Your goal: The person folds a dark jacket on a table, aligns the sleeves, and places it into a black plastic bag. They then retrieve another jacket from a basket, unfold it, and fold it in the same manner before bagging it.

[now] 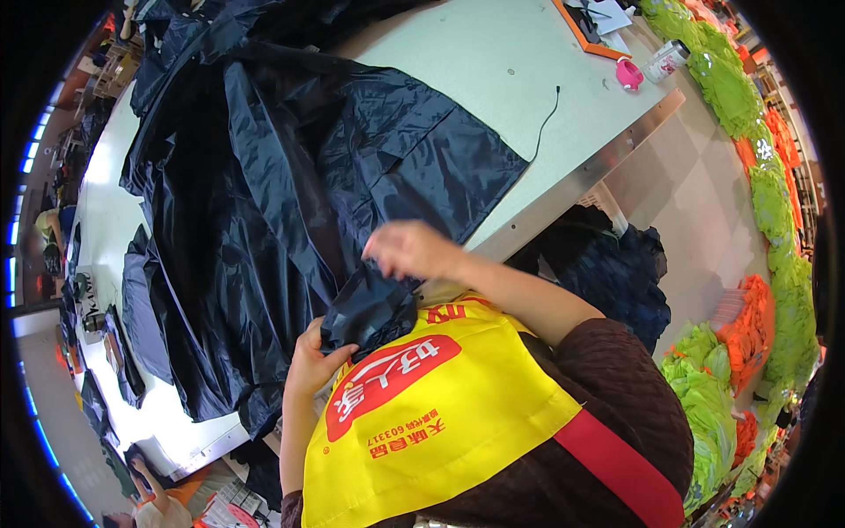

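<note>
A large black garment of thin, shiny fabric (pixel 273 176) lies in loose folds over the white table, its near part hanging toward me. My left hand (pixel 310 359) is closed on a bunched piece of it at the table's front edge, thumb on top and fingers under the cloth. Above the garment, to the right of that bunch, is my right hand (pixel 414 251). Motion blurs its fingers, so whether they hold any fabric does not show.
The white table (pixel 475 66) has a metal edge strip (pixel 598 163). On it are a thin black cord (pixel 547 123), a pink cup-shaped thing (pixel 628 74), a bottle (pixel 666 60) and an orange tray (pixel 588 31). Dark cloth (pixel 607 273) lies below; lime-green garments (pixel 704 414) are piled at right.
</note>
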{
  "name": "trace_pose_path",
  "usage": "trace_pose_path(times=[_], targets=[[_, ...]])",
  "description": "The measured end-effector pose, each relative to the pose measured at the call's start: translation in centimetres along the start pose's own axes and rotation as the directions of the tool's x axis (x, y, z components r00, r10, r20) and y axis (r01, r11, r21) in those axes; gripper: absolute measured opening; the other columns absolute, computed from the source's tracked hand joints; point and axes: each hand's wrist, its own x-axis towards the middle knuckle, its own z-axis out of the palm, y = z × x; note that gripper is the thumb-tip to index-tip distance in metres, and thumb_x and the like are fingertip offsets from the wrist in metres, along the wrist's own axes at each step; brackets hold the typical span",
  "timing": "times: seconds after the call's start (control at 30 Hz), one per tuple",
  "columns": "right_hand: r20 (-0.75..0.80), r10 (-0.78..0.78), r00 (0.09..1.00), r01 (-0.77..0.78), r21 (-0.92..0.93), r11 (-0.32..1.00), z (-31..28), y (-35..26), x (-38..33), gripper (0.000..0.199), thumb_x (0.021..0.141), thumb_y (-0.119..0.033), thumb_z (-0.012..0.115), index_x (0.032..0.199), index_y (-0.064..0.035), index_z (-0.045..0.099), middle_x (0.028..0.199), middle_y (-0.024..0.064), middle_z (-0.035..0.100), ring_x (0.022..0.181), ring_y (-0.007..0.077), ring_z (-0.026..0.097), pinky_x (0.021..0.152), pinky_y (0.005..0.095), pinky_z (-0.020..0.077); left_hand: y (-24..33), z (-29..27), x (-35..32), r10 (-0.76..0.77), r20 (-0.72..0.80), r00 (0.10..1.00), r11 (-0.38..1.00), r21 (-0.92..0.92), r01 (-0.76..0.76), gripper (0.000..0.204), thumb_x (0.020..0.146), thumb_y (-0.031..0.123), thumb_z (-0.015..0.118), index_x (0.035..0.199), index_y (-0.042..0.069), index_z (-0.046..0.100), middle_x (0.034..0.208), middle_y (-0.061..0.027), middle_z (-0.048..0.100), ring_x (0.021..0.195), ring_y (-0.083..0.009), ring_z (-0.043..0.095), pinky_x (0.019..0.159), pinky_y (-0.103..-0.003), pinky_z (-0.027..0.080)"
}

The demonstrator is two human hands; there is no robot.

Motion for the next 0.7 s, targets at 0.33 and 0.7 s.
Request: trace_pose_path(times=[0.33, 0.7], targets=[[-0.769, -0.308, 0.56, -0.581, -0.629, 0.517, -32.4, 3.3, -1.2, 0.042, 0.078, -0.019, 0.06, 0.114, 0.0019, 0.053, 0.107, 0.0238, 0.059, 0.1, 0.0392, 0.057, 0.086, 0.0432, 0.0466, -1.7, 1.7, 0.0, -0.159, 0.172, 0.972, 0.894, -0.393, 0.216, 0.076, 0.065, 0.004, 0.078, 0.133, 0.005, 0.042, 0.133, -0.0053, 0.049, 0.124, -0.0201, 0.045, 0.108, -0.032, 0.027], [0.382, -0.334, 0.862, 0.455, -0.291, 0.842, -1.0, 1.8, 3.2, 0.045, 0.074, -0.026, 0.072, 0.109, -0.0025, 0.057, 0.111, 0.0131, 0.057, 0.107, 0.0276, 0.053, 0.093, 0.0347, 0.0407, 4.1, 1.8, 1.7, 0.357, -0.006, 0.934, 0.901, 0.264, -0.343, 0.02, 0.071, 0.002, 0.071, 0.087, 0.002, 0.058, 0.087, -0.013, 0.059, 0.081, -0.0331, 0.058, 0.072, -0.036, 0.047]])
